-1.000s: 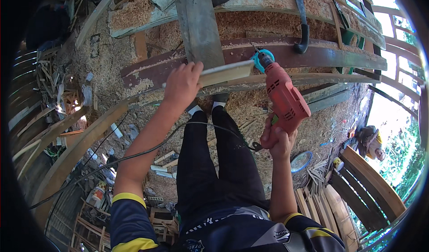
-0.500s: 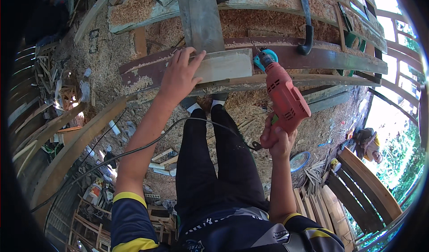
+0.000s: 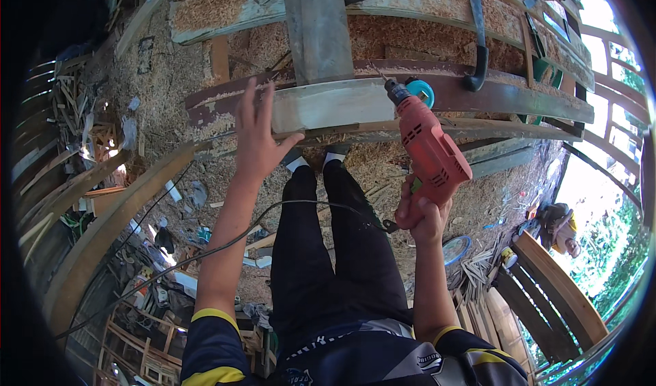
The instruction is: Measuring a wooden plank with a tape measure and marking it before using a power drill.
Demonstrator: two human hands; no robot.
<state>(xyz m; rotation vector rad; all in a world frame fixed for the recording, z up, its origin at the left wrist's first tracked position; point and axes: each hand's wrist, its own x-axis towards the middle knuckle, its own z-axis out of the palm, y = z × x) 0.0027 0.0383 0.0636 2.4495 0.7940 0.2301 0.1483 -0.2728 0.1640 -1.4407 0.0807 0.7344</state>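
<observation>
My right hand (image 3: 424,211) is wrapped round the handle of a red power drill (image 3: 432,143). The drill points away from me, and its thin bit (image 3: 384,75) is over the right end of a short pale board (image 3: 331,105); whether it touches the wood I cannot tell. The board lies across a dark reddish plank (image 3: 492,93). At its left end is my left hand (image 3: 260,140), open with fingers spread and thumb toward the board's near edge. Just behind the drill's chuck sits a round turquoise thing (image 3: 421,92), partly hidden.
A long knife with a black handle (image 3: 475,71) lies across the planks at the right. A wide grey board (image 3: 318,30) runs away from me beyond the pale one. The drill's cord (image 3: 225,241) crosses my left forearm and legs. Wood shavings cover the ground. Another person (image 3: 560,232) is at far right.
My left hand has come off the pale board's top and shifted left to its end. The drill has tipped left, so its bit now shows apart from the turquoise thing.
</observation>
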